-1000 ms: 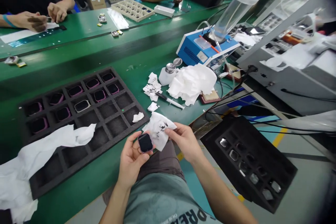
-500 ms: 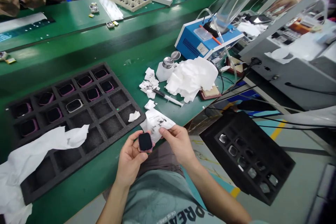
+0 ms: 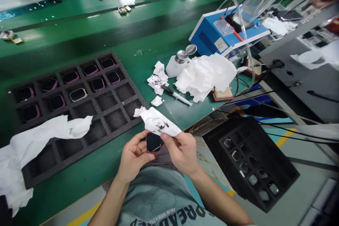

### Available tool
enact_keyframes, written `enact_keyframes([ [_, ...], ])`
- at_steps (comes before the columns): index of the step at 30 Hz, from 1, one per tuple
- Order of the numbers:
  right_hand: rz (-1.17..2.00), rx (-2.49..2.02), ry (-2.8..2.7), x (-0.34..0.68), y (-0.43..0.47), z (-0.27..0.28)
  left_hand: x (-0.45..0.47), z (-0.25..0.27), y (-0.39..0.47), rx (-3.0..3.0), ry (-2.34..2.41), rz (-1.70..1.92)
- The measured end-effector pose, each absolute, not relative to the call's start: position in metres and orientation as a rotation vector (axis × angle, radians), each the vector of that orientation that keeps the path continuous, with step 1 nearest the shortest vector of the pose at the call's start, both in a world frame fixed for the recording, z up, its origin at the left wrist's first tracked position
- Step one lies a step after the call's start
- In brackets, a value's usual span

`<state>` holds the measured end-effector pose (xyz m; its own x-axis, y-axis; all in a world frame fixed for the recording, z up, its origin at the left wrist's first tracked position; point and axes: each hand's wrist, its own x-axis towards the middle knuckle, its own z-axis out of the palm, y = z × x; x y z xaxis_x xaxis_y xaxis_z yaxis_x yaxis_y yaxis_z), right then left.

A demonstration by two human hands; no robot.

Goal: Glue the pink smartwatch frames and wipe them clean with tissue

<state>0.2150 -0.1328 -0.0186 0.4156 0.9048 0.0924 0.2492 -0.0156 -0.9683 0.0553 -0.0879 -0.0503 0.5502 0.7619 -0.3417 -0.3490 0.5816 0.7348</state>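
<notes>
My left hand [image 3: 134, 155] is closed around a smartwatch case [image 3: 153, 143] with a pink-purple frame and a dark screen facing up. In my right hand [image 3: 182, 150] I pinch a white wipe [image 3: 159, 120] covered in black smudges. The wipe's lower edge overlaps the top of the watch case; whether it presses on it I cannot tell. To the left lies a black foam tray [image 3: 111, 116] with several watch cases in its far compartments, mostly pink-framed and one silver [image 3: 78, 94]. A long strip of white tissue [image 3: 50, 130] is draped across the tray.
Beyond my hands are a syringe [image 3: 177, 95], smudged tissue scraps [image 3: 158, 79], a pump bottle [image 3: 176, 65], a heap of wipes [image 3: 205, 76] and a blue machine [image 3: 212, 35]. A second black tray [image 3: 251, 162] with watch parts stands low at the right. Other people's hands show across the bench.
The view has shifted, so the bench items sit differently in frame. My right hand has brought the wipe over the top edge of the watch case, which my left hand still holds.
</notes>
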Motion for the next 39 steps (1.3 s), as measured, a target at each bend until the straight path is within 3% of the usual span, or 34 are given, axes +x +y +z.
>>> enact_keyframes([
  [32,0.373,-1.725,-1.306,0.203,-0.165,-0.027,0.066,-0.049,-0.102,0.618,0.898,0.867],
  [39,0.650,-1.681,-0.905,0.210,-0.177,-0.035,0.074,-0.046,-0.098,0.636,0.980,0.863],
])
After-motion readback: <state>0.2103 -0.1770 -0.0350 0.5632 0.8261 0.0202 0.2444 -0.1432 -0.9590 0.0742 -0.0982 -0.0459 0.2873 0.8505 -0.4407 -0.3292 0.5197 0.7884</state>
